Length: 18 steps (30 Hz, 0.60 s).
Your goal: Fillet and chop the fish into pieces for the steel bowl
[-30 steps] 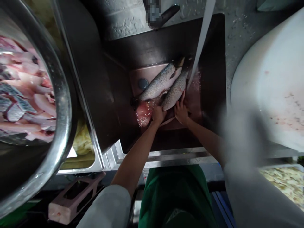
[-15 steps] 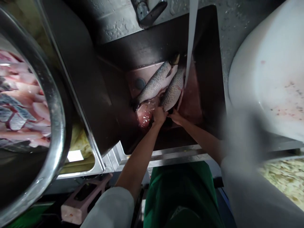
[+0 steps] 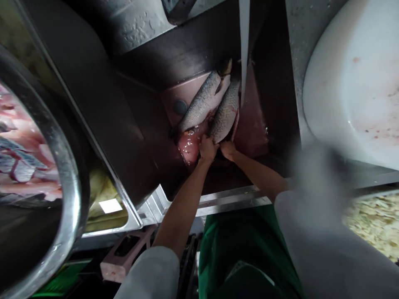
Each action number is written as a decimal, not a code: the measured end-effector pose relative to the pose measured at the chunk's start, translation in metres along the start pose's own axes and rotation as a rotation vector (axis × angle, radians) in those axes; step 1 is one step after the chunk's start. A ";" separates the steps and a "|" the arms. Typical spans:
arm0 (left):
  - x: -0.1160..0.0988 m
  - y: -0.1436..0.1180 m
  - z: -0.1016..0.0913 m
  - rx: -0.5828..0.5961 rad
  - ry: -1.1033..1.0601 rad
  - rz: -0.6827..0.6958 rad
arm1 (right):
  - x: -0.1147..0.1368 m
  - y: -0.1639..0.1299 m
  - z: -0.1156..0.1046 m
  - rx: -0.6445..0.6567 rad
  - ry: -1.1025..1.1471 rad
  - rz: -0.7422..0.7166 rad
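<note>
Two grey scaly fish lie side by side in a deep dark sink (image 3: pixel 274 83). The right fish (image 3: pixel 225 112) has its near end gripped by my left hand (image 3: pixel 207 148) and my right hand (image 3: pixel 228 149), which meet below it. The left fish (image 3: pixel 199 107) rests against it, untouched. A stream of tap water (image 3: pixel 244 45) falls onto the right fish's far end. Pinkish water and a pale red piece (image 3: pixel 188 146) sit just left of my left hand.
A big steel bowl (image 3: pixel 62 182) of cut fish pieces fills the left side. A round white cutting board (image 3: pixel 355 87) stands at the right of the sink. A tray of pale chopped food (image 3: pixel 370 224) lies lower right. A pink brick-like block (image 3: pixel 120 257) lies below the counter.
My right hand has slid from the side of the right fish down to its near end, beside my left hand. The view has shifted, with the sink sitting higher in the frame.
</note>
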State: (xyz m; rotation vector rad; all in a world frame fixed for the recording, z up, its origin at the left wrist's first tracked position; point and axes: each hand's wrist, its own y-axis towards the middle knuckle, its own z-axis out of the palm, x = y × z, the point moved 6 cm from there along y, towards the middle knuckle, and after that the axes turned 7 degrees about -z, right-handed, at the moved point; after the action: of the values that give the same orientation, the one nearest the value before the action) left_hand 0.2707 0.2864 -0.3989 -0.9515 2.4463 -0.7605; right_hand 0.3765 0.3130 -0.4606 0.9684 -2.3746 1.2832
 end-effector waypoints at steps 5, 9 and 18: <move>-0.012 -0.003 -0.001 -0.011 -0.055 0.001 | -0.028 -0.011 -0.029 -0.124 -0.041 0.222; -0.014 -0.002 -0.002 -0.042 -0.064 -0.022 | 0.000 -0.017 -0.015 -0.338 0.207 0.195; -0.008 0.006 -0.007 -0.039 -0.060 -0.024 | 0.032 -0.010 0.020 0.115 -0.053 -0.019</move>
State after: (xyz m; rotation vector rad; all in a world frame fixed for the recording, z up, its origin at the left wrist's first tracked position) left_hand 0.2689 0.2982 -0.3958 -1.0048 2.4107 -0.6844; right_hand 0.3611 0.2790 -0.4493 1.0683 -2.3465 1.4173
